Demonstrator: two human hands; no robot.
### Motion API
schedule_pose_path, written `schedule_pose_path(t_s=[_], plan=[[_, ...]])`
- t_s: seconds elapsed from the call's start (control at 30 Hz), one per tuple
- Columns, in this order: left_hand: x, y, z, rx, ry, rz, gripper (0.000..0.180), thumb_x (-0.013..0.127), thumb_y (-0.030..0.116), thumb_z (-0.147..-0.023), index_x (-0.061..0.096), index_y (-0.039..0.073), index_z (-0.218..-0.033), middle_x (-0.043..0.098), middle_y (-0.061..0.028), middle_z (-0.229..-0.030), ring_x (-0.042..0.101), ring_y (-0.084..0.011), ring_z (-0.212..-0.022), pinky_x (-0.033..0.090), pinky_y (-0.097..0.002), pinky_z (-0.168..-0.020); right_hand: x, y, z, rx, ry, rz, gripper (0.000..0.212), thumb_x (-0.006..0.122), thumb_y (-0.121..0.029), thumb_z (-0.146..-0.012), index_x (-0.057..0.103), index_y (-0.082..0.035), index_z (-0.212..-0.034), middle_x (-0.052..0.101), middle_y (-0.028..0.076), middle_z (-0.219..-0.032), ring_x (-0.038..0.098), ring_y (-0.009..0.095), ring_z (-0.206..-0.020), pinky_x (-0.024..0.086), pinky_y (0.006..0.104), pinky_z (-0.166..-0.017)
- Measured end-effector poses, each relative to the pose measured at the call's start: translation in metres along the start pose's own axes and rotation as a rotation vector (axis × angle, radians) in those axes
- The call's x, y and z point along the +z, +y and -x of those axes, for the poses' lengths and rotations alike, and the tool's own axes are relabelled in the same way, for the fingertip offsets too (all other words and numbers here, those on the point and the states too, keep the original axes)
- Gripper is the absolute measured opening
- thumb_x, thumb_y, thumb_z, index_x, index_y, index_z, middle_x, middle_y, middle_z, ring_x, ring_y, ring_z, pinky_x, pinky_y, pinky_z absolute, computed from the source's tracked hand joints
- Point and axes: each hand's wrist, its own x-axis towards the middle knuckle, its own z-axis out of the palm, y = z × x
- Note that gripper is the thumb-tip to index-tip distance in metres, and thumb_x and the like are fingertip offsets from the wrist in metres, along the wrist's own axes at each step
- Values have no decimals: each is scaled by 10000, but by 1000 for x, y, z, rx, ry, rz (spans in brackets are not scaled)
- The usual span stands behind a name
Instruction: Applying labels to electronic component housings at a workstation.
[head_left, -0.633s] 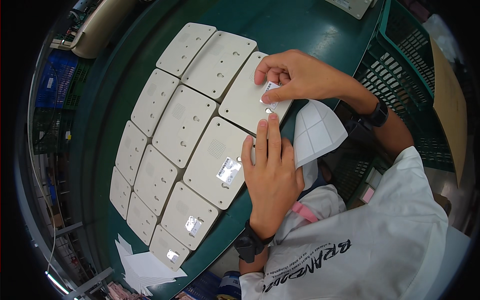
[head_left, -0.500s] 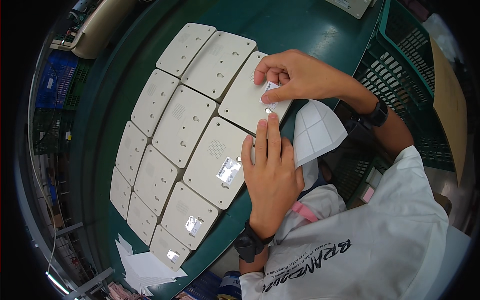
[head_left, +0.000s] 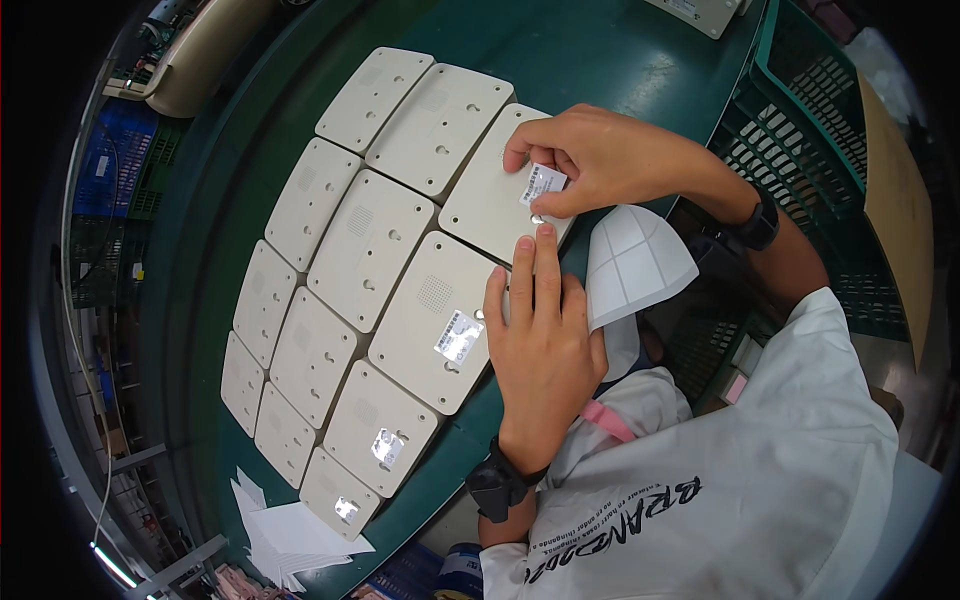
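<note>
My right hand [head_left: 610,160] has its fingers curled at a white printed label [head_left: 541,186], its thumb at the label's lower edge. The label lies against a cream plastic cover [head_left: 485,195] with screw holes and keyhole slots. My left hand [head_left: 545,350] is laid flat, fingers stretched out, its fingertips on that cover's near edge and the neighbouring cover [head_left: 420,335]. That neighbour carries a similar label [head_left: 459,338]. A curved white sheet [head_left: 640,265] marked off in rectangles is beside my hands, at the table edge.
Several more cream covers [head_left: 370,250] stand in rows on the green table [head_left: 600,60]; some near ones bear labels. Loose white paper sheets [head_left: 290,540] lie at the lower left. Green plastic crates [head_left: 800,120] and a cardboard sheet [head_left: 895,220] stand at the right.
My right thumb has slid off the label's face toward its lower edge, so more of the label shows. My left hand has stayed nearly still.
</note>
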Motion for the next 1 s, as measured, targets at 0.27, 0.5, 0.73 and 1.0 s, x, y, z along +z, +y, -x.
schedule_pose_path(t_s=[0.27,0.5,0.73,1.0], plan=[[0,-1,1,11,13,27,329,710,88,-673,676,-46,-971,465,-246,-1503,455,-374,-1388,330,-520,-1123,-12,-10,-1,121,-105,49,427,802,-220,-782,611,-4,-1097,573,70,-768,537,187,-653,441,335,-596],[1,-1,1,5,19,56,277,693,80,-704,671,-55,-945,458,-260,-1504,448,-380,-1394,329,-525,-1125,-19,-21,-15,142,-151,365,476,826,-341,-774,593,-28,-1048,651,108,-804,634,260,-715,488,390,-635],[2,-1,3,6,30,67,256,688,83,-720,663,-59,-931,446,-270,-1512,441,-388,-1398,324,-528,-1133,-32,-15,-30,329,-293,431,502,820,-387,-799,578,-12,-1029,647,115,-729,677,274,-683,512,375,-600],[-6,-1,13,16,9,66,275,686,86,-732,679,-34,-980,460,-240,-1506,426,-385,-1407,304,-507,-1152,-40,-11,-25,467,-311,-39,393,750,-326,-882,558,-13,-1022,636,84,-676,644,167,-526,485,271,-487]])
